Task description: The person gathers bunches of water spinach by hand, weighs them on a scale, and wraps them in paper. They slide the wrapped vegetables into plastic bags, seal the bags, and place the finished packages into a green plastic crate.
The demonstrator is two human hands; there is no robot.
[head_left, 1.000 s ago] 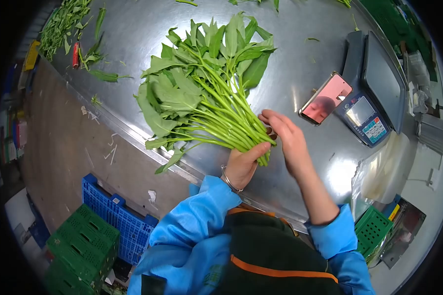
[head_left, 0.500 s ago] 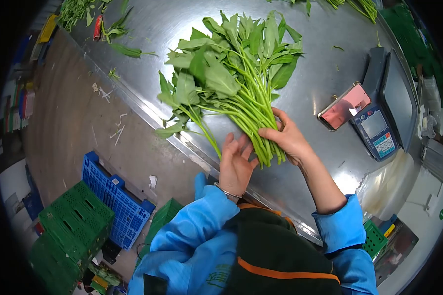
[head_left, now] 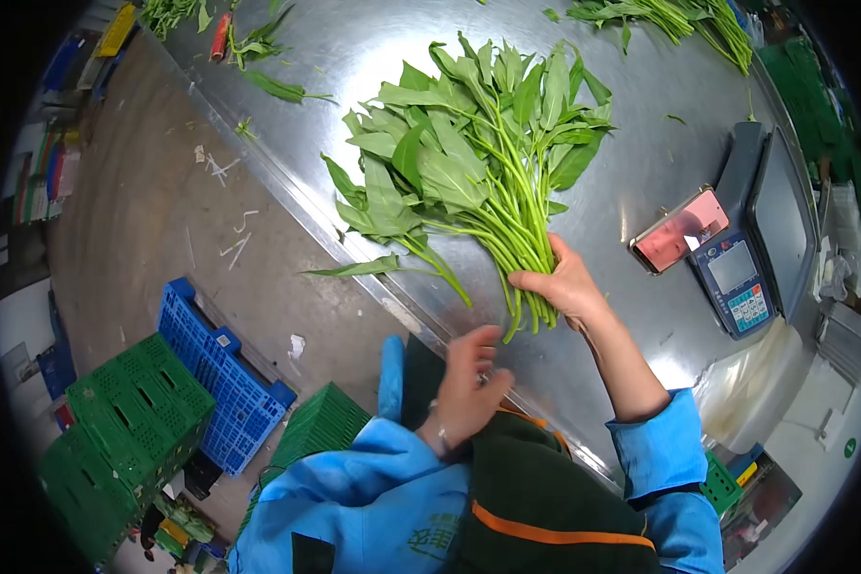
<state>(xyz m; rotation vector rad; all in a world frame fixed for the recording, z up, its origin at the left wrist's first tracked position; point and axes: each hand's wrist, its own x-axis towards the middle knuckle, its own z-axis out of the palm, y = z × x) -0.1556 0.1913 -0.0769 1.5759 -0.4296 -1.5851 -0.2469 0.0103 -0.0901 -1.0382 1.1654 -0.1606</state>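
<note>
A bunch of leafy greens with long green stems point(head_left: 521, 225), looking like water spinach, lies on the metal table with its leaves away from me. My right hand point(head_left: 572, 287) grips the stems near their cut ends, thumb on top. Below the stem ends, near the table edge, my left hand point(head_left: 467, 387) is off the bunch, somewhat blurred. Its fingers are half bent, with the thumb apart and nothing visible in them. A few looser stems point(head_left: 440, 266) splay out on the bunch's left side, one leaf reaching over the table edge.
To the right are a phone point(head_left: 679, 232) and a digital scale point(head_left: 737, 273), with clear plastic bags point(head_left: 751, 383) nearer me. More greens point(head_left: 674, 17) lie at the far edge. A red object point(head_left: 221, 38) is far left. Green crates point(head_left: 139, 411) and a blue crate point(head_left: 222, 373) stand on the floor.
My left hand has come away from the stems and moved down towards my body. My right hand stays on the bunch. The whole view has shifted slightly.
</note>
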